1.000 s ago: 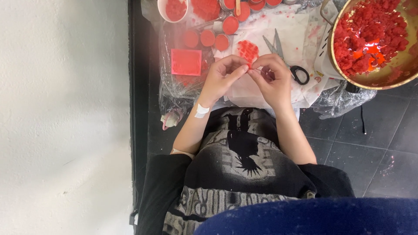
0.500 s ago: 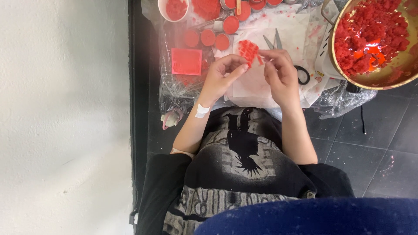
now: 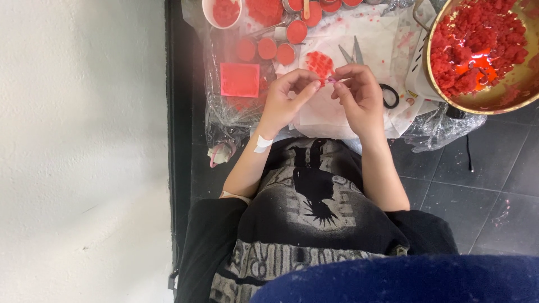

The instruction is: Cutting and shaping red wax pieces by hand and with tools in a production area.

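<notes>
Pink scrap (image 3: 331,80), tiny and hard to make out, sat pinched between the fingers of the left hand (image 3: 287,96) and the right hand (image 3: 357,95) above white paper (image 3: 320,115). Scissors (image 3: 370,73) lay just beyond, near a metal bowl (image 3: 499,98) of red mash.

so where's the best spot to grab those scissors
Probably by the black finger loop beside the right hand, coming from the right. The scissors lie flat on the white sheet, blades pointing away, and that hand partly covers the handle end.
</notes>
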